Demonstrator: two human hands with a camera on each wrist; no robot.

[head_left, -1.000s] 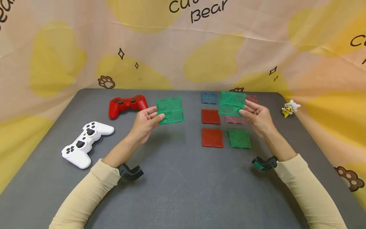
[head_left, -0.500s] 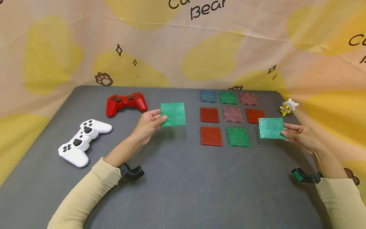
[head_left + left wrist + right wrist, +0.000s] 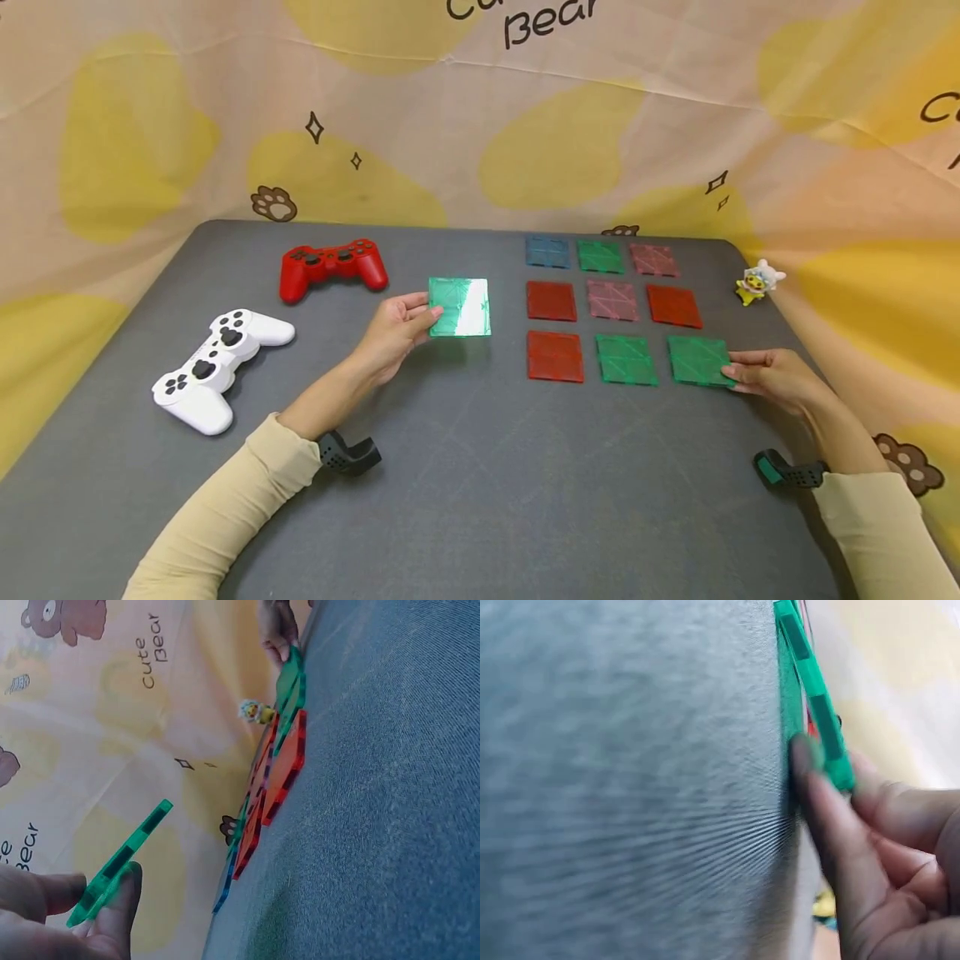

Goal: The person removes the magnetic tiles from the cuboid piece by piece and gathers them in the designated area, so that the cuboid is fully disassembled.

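Note:
My left hand (image 3: pixel 396 332) pinches a clear green square tile (image 3: pixel 459 307) by its left edge, held above the table; light glares off its right half. In the left wrist view that tile (image 3: pixel 124 862) shows edge-on between thumb and fingers. My right hand (image 3: pixel 778 382) pinches another green tile (image 3: pixel 698 361) at its right edge, low at the front right corner of a grid of coloured tiles. The right wrist view shows this tile (image 3: pixel 817 694) tilted, with a fingertip between it and the table. Beside it lie a green tile (image 3: pixel 627 360) and a red tile (image 3: pixel 554 357).
Farther back in the grid are red (image 3: pixel 674 306), pink (image 3: pixel 612 300), blue (image 3: pixel 547 252) and green (image 3: pixel 600 257) tiles. A red game controller (image 3: pixel 333 268) and a white one (image 3: pixel 222 369) lie left. A small figurine (image 3: pixel 759 282) stands at the right edge, before a printed cloth (image 3: pixel 420 108).
My right hand has carried its green tile from over the back of the grid rightward, then down to the front right corner. My left hand has shifted slightly right, its tile tilting into the light.

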